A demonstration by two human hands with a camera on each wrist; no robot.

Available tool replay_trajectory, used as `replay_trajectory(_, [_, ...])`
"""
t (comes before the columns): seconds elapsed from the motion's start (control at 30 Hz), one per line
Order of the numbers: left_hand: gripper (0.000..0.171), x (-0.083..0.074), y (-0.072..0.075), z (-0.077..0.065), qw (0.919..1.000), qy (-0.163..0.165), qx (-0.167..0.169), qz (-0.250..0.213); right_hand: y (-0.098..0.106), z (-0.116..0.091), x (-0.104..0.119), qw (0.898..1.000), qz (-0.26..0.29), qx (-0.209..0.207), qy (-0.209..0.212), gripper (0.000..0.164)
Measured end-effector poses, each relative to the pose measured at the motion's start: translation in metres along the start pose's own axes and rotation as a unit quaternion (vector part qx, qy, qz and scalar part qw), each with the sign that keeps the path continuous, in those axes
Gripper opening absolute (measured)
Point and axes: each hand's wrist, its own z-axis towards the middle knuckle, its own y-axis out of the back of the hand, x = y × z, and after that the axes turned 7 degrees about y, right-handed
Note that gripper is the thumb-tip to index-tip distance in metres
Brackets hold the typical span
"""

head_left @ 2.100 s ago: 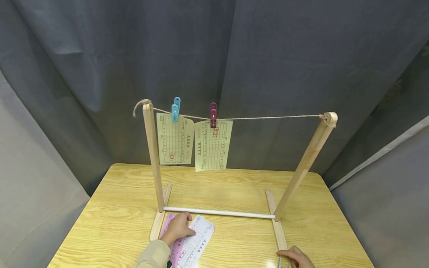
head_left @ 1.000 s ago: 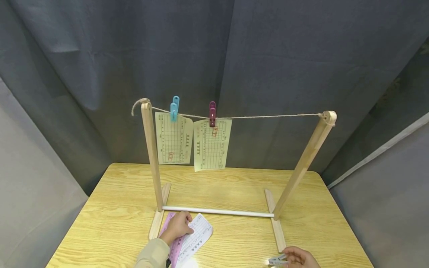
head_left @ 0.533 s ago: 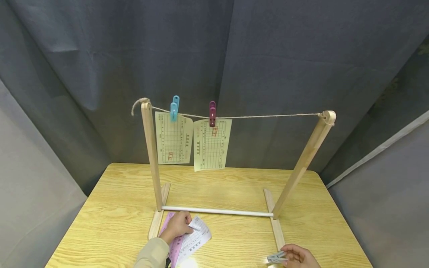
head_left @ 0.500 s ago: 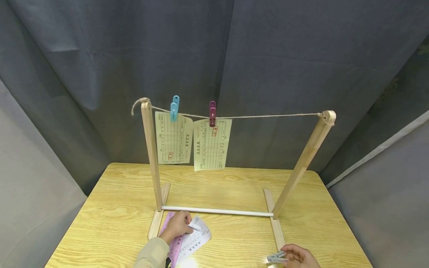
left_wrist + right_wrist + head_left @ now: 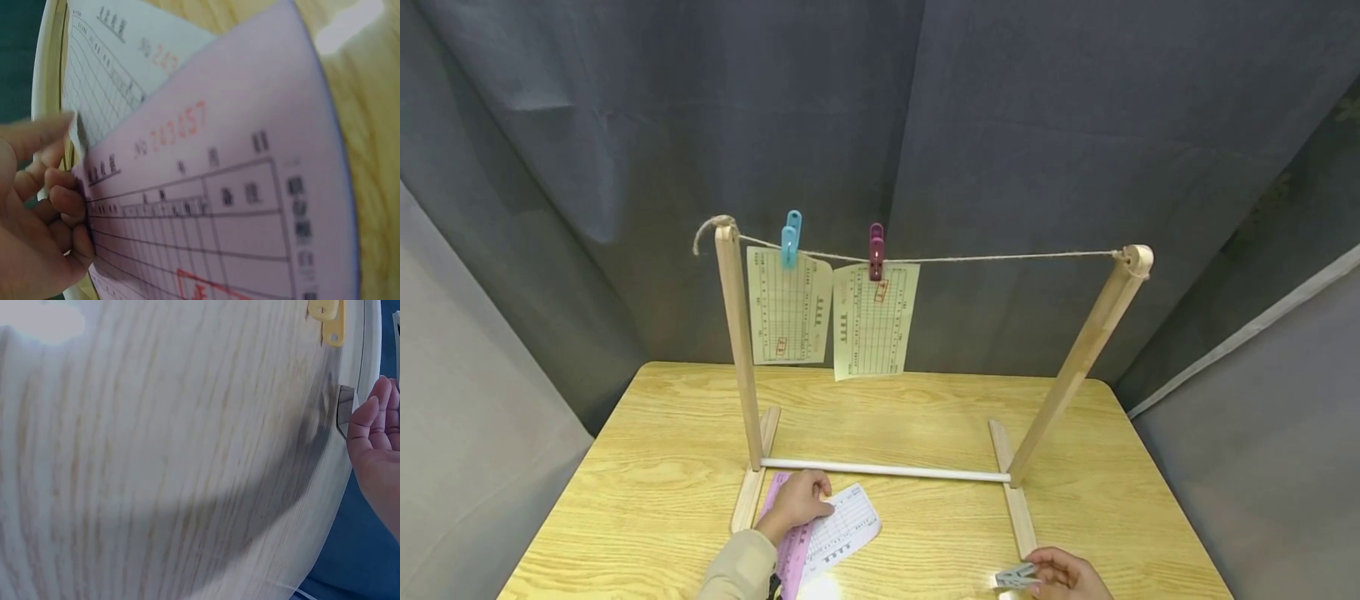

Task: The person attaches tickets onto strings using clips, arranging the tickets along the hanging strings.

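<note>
In the head view my left hand (image 5: 800, 502) lies over a pink receipt slip (image 5: 793, 557) and a white receipt slip (image 5: 844, 527) overlapping it. In the left wrist view that hand pinches the bent edge of the white slip (image 5: 115, 69), with its other fingers curled against the edge of the pink slip (image 5: 206, 181). My right hand (image 5: 1067, 573), low at the right, grips a grey clothespin (image 5: 1017, 575) beside the front end of the stand's foot. The right wrist view shows this hand (image 5: 378, 431) only in part, with its fingers bent.
A wooden stand (image 5: 745, 358) carries a string (image 5: 1000, 257). A blue clothespin (image 5: 790, 239) and a maroon clothespin (image 5: 876, 252) hold two yellow slips (image 5: 874, 333) on it. A white rod (image 5: 887, 471) joins the feet. A yellow clothespin (image 5: 331, 322) lies on the table (image 5: 156, 425).
My right hand has brought the grey clothespin into fuller view from the bottom edge. The white slip bent up, then flattened and swung slightly to the right under my left hand.
</note>
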Motion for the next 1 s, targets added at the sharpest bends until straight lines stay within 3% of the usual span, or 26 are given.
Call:
replay_trajectory(0.17, [0.038, -0.005, -0.001, -0.002, 0.9992, 0.011, 0.006, 0.037, -0.001, -0.001, 0.000, 1.000, -0.007, -0.010, -0.006, 0.046])
replay_trajectory(0.33, [0.035, -0.013, -0.001, -0.004, 0.9974, 0.019, -0.007, 0.070, 0.000, -0.002, -0.003, 1.000, -0.007, -0.010, -0.004, 0.050])
replay_trajectory(0.73, [0.033, -0.011, -0.003, -0.003, 0.9988, -0.004, -0.011, 0.048, -0.003, -0.003, 0.000, 0.998, -0.019, -0.036, -0.037, 0.045])
replay_trajectory(1.0, [0.025, -0.003, -0.006, 0.000, 0.9998, -0.019, -0.012, 0.000, -0.005, -0.003, 0.006, 0.999, -0.017, -0.042, -0.019, 0.046])
